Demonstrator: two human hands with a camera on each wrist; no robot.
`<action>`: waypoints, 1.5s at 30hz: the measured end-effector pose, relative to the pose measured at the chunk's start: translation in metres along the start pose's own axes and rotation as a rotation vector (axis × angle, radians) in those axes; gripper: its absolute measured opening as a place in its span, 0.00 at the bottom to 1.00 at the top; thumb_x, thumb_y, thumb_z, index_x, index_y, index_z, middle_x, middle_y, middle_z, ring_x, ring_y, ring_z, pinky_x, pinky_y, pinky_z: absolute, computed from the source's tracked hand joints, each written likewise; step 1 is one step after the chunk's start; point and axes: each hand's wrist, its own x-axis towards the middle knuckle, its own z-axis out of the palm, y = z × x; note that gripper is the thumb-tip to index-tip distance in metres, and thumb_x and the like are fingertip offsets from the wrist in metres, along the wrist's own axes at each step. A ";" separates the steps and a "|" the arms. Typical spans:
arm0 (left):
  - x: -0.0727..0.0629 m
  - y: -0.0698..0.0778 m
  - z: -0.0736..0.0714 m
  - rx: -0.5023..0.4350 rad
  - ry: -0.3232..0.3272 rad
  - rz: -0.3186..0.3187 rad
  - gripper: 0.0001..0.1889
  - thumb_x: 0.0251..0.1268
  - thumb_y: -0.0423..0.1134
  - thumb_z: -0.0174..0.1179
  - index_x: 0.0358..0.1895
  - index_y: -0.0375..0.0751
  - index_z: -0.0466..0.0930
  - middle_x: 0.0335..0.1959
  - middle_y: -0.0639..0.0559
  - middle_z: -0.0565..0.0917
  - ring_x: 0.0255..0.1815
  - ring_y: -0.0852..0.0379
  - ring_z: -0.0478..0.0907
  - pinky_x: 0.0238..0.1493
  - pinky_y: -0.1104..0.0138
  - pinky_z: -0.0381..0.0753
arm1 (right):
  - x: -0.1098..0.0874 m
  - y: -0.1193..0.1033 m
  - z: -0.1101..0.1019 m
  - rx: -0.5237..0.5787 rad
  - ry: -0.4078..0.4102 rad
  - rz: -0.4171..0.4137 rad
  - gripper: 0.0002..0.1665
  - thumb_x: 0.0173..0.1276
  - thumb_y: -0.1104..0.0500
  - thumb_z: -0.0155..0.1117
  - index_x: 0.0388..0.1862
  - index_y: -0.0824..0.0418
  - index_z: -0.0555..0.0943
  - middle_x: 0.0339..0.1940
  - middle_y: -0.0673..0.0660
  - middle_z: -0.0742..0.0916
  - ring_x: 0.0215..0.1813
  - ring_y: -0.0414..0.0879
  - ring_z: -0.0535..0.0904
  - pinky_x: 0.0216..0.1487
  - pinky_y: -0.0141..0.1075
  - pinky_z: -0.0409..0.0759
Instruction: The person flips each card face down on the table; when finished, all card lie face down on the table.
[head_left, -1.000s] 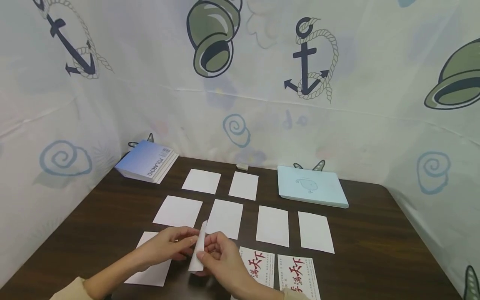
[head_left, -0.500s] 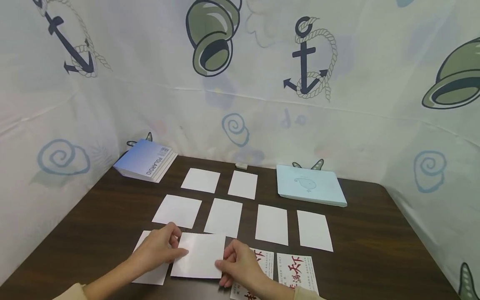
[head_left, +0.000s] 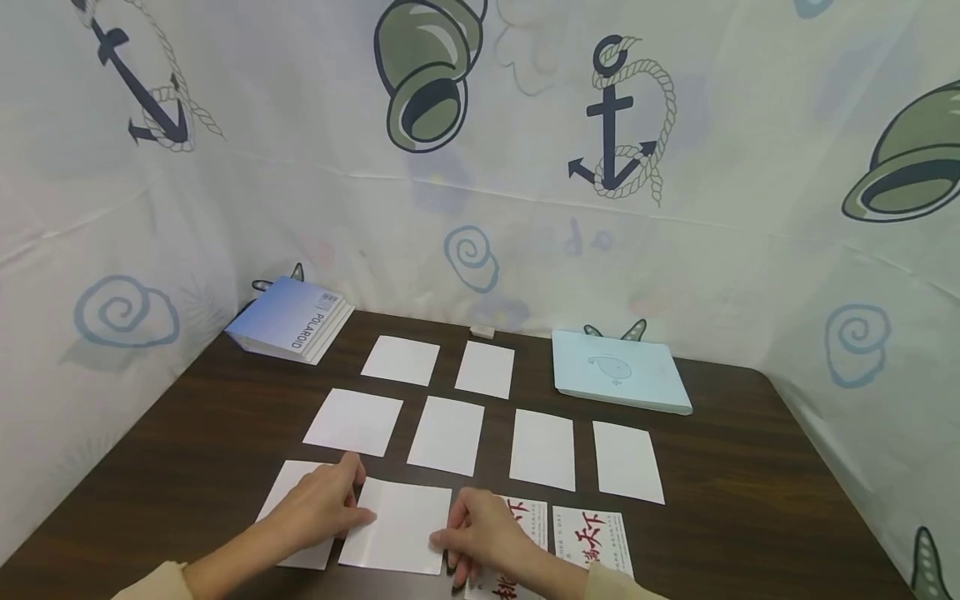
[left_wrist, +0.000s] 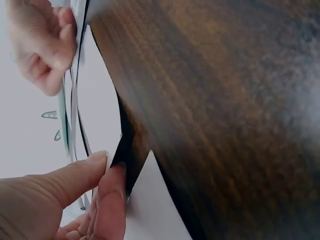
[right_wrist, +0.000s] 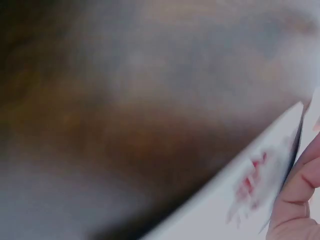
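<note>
Both hands hold one blank white card low over the front of the table. Its left edge is pinched between thumb and fingers of the left hand. Opposite, the right hand grips the right edge, thumb on top. Under the left hand lies another blank card. A card with red characters is partly hidden by the right hand, and a similar printed card lies to its right.
Blank cards lie in two rows behind the hands, including a front-row card and a back-row card. A blue POLAROID stack stands back left. At the back are a light-blue whale-print folder and a small white block. Patterned cloth surrounds the table.
The card between the hands was upright and nearly edge-on. It has turned flat, blank face up, then come down towards the table's front. The hands have spread to its two sides.
</note>
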 end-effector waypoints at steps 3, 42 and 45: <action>0.003 0.001 0.000 0.002 -0.017 -0.008 0.22 0.42 0.36 0.74 0.38 0.37 0.71 0.16 0.57 0.73 0.12 0.63 0.70 0.18 0.70 0.66 | -0.003 -0.002 -0.016 -0.015 0.050 -0.041 0.10 0.60 0.62 0.66 0.29 0.64 0.73 0.14 0.56 0.82 0.11 0.37 0.74 0.11 0.26 0.70; 0.060 0.085 0.061 -0.326 -0.178 0.268 0.08 0.53 0.36 0.67 0.33 0.38 0.79 0.19 0.58 0.77 0.16 0.67 0.71 0.16 0.73 0.71 | -0.031 0.039 -0.096 -0.551 0.248 -0.187 0.17 0.53 0.63 0.71 0.29 0.54 0.69 0.21 0.41 0.75 0.22 0.31 0.65 0.22 0.27 0.66; 0.063 0.087 0.067 -0.346 -0.148 0.250 0.07 0.54 0.35 0.66 0.33 0.37 0.78 0.18 0.59 0.76 0.14 0.67 0.70 0.15 0.74 0.70 | -0.032 0.040 -0.099 -0.557 0.258 -0.181 0.17 0.53 0.62 0.72 0.29 0.54 0.69 0.21 0.42 0.75 0.22 0.31 0.65 0.21 0.27 0.66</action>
